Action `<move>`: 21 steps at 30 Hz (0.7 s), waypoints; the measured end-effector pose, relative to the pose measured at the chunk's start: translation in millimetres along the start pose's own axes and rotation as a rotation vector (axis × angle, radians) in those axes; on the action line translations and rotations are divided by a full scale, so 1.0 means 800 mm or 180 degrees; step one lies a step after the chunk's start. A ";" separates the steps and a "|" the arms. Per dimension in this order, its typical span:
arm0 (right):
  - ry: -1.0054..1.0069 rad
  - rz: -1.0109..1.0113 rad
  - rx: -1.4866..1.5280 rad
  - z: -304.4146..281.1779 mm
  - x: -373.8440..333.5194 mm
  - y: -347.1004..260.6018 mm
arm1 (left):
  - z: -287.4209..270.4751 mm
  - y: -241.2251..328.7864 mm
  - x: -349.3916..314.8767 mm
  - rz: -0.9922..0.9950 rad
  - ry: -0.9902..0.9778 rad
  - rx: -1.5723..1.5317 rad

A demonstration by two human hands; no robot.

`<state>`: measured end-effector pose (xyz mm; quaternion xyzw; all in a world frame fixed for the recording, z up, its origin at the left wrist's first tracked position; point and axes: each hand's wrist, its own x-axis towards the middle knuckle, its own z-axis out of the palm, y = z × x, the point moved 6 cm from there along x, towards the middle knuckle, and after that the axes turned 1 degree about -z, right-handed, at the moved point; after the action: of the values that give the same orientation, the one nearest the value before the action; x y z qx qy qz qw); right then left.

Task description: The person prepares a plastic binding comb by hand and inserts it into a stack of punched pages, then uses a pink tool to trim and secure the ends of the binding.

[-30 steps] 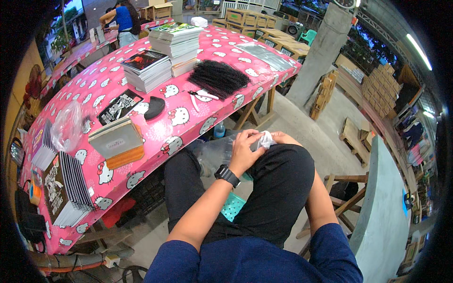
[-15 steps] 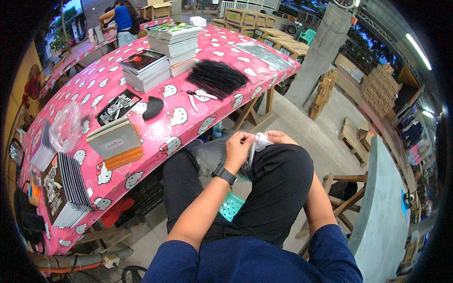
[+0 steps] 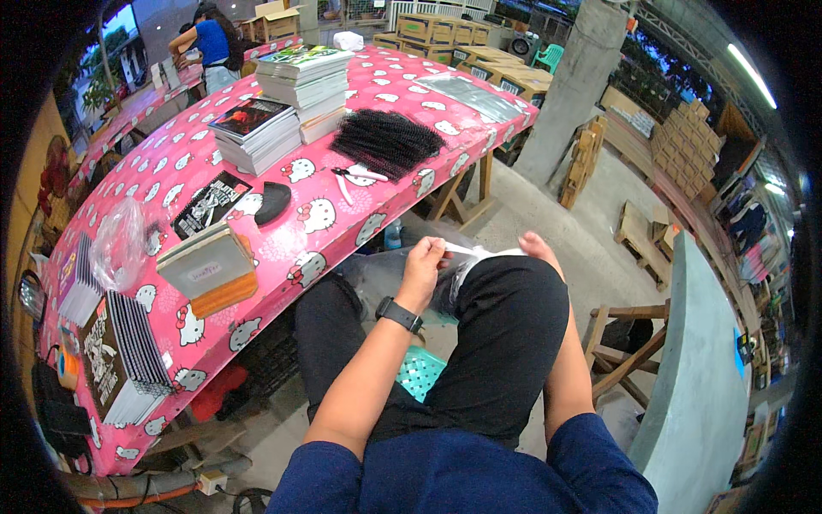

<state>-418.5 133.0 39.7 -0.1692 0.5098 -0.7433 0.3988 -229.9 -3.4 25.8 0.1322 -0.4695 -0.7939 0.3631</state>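
Plastic bag (image 3: 467,261) between raised hands

Upper centre of the frame: we see brown cardboard boxes (image 3: 467,32) in a row behind the pink table (image 3: 171,171). Upper left centre: one open cardboard box (image 3: 276,19). Right of centre, top: stacked tan cartons (image 3: 685,137) against the wall. Centre: we hold a clear plastic bag (image 3: 467,261) over the knee. Left: a crumpled clear bag (image 3: 120,244) lies on the tabletop.
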 end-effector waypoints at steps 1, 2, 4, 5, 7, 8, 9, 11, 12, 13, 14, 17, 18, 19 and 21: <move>-0.0019 0.0020 -0.0060 -0.015 -0.004 0.015 | -0.011 -0.003 -0.006 0.0013 0.0015 0.0015; 0.0026 0.0025 -0.0158 -0.035 -0.019 0.017 | -0.011 -0.012 -0.011 0.0026 -0.0045 0.0054; 0.0004 0.0119 -0.0196 -0.043 -0.049 0.030 | -0.025 -0.012 -0.021 0.0073 -0.0028 0.0110; -0.0032 0.0143 -0.0217 -0.042 -0.060 0.026 | -0.025 -0.011 -0.027 0.0011 -0.0219 0.0397; -0.0125 0.0149 -0.0269 -0.029 -0.077 0.005 | -0.018 0.003 -0.030 0.0026 -0.0585 0.1358; -0.0185 0.0155 -0.0306 -0.018 -0.078 -0.006 | -0.013 0.012 -0.024 -0.0008 -0.0589 0.1365; -0.0224 0.0139 -0.0340 -0.011 -0.080 -0.021 | 0.007 0.022 -0.017 -0.0074 -0.0712 0.1100; -0.0437 0.0193 -0.0373 0.024 -0.068 -0.025 | 0.021 0.038 0.000 -0.0070 -0.0646 0.0333; -0.0503 0.0222 -0.0431 0.039 -0.066 -0.030 | 0.031 0.035 0.005 -0.0039 -0.0627 0.0310; -0.0523 0.0208 -0.0450 0.063 -0.062 -0.019 | 0.045 0.025 0.010 -0.0320 -0.0788 -0.0584; -0.0527 -0.0110 0.0181 0.081 -0.055 -0.015 | 0.059 0.019 0.014 -0.0596 -0.0942 -0.1474; -0.1017 -0.0364 0.0711 0.089 -0.027 -0.034 | 0.063 0.026 0.035 -0.0552 -0.0788 -0.1473; -0.1517 -0.0228 0.0660 0.096 -0.025 -0.029 | 0.057 0.029 0.035 -0.0587 -0.0724 -0.1216; -0.1494 -0.0198 0.0699 0.089 -0.023 -0.022 | 0.057 0.034 0.029 -0.0604 -0.0666 -0.0817; -0.1337 -0.0175 0.0491 0.083 -0.021 -0.007 | 0.033 0.026 0.012 -0.0710 -0.0596 -0.0781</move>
<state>-367.0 105.6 75.6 -0.3031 0.3524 -0.7391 0.4875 -242.1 0.9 58.3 0.0637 -0.3833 -0.8894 0.2409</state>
